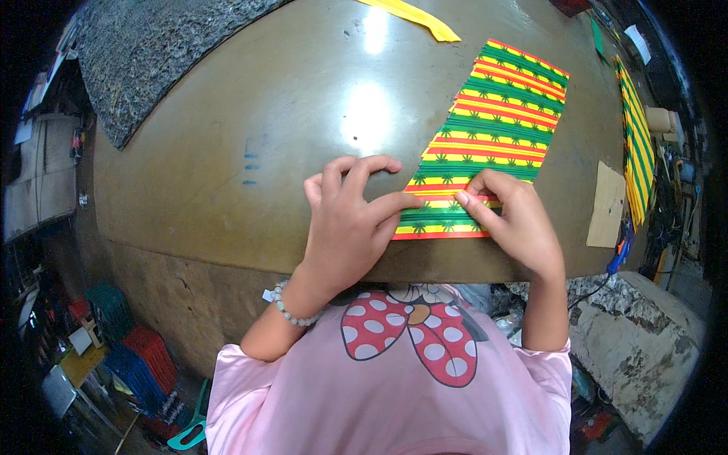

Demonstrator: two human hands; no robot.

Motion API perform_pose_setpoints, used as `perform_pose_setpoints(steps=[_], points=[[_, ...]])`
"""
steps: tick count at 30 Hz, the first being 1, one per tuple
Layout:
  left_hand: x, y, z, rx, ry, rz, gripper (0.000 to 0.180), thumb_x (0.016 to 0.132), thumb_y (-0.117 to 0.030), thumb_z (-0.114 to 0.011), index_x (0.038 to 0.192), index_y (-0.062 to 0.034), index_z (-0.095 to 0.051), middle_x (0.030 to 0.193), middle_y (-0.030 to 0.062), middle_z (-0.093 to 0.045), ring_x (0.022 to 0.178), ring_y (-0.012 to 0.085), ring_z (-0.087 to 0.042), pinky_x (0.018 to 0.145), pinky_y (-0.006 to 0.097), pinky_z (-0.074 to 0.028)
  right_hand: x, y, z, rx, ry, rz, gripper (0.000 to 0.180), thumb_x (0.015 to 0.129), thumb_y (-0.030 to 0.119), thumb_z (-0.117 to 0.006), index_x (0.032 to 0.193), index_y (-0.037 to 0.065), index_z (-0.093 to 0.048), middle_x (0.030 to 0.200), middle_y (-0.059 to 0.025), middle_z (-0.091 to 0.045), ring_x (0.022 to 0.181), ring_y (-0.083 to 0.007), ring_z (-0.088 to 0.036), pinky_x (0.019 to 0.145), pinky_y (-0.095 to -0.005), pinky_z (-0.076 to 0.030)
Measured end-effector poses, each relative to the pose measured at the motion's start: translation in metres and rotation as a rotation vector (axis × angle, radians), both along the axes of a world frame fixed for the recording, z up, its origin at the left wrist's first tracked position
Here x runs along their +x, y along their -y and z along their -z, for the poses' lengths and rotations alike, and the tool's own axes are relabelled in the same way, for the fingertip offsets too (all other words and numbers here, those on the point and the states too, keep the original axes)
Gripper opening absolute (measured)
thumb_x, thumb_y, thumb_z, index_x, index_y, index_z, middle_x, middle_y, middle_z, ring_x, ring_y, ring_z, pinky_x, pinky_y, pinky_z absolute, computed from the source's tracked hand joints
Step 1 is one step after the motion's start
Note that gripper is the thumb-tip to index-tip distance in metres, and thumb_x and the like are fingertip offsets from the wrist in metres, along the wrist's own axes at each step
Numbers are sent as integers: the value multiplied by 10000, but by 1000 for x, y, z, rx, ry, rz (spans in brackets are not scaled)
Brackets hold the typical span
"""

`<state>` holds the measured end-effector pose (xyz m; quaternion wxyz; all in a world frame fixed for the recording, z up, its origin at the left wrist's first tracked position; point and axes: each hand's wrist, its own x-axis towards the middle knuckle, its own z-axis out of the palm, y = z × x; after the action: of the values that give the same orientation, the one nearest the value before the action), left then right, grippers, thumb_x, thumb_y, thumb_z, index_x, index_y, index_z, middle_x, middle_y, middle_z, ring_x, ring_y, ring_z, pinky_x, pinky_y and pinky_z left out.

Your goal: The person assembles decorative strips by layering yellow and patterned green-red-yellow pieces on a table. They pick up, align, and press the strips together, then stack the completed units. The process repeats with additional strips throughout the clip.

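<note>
A fanned stack of printed sheets (pixel 500 121) slants across the tabletop in front of me, striped red, yellow and green with dark leaf shapes. Its left edge is stepped where the layers overlap. My left hand (pixel 345 208) rests at the lower left corner, fingers bent and apart, with its thumb touching the sheets' edge. Over the lower right part, my right hand (pixel 523 220) is closed, thumb and index finger pinching at the top sheet. Whether it grips one layer or several I cannot tell.
The brown table (pixel 197 205) has a rough grey slab (pixel 152 61) at its far left. A yellow strip (pixel 413 17) lies at the far edge. More striped sheets (pixel 637 144), a piece of cardboard (pixel 607 205) and a blue corded tool (pixel 622 249) are on the right.
</note>
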<state>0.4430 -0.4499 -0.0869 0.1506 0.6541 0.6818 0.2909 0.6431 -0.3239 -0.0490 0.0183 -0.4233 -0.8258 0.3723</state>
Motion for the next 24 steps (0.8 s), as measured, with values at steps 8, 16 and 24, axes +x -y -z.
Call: perform_pose_setpoints(steps=[8, 16, 24], points=[[-2, 0, -3, -24, -39, 67, 340, 771, -104, -703, 1045, -298, -756, 1263, -33, -564, 1139, 253, -471, 927, 442, -328, 3, 1, 8, -1, -51, -10, 276, 929, 242, -657, 835, -9, -592, 818, -190, -645, 815, -388, -633, 727, -451, -480], [-1, -1, -8, -41, -110, 95, 376, 766, -114, -705, 1109, -267, -732, 1249, -6, -568, 1117, 251, -496, 898, 425, -364, 3, 2, 10, 48, -29, -16, 281, 920, 240, -672, 829, -7, -575, 813, -187, -643, 805, -375, -632, 711, -448, -478], [37, 1, -1, 97, -183, 276, 434, 816, -113, -649, 1229, 13, -610, 1222, 123, -580, 1153, 313, -552, 952, 433, -485, -1, 8, 11, 130, 21, -13, 283, 916, 265, -666, 845, 1, -593, 839, -188, -664, 842, -385, -644, 738, -478, -492]])
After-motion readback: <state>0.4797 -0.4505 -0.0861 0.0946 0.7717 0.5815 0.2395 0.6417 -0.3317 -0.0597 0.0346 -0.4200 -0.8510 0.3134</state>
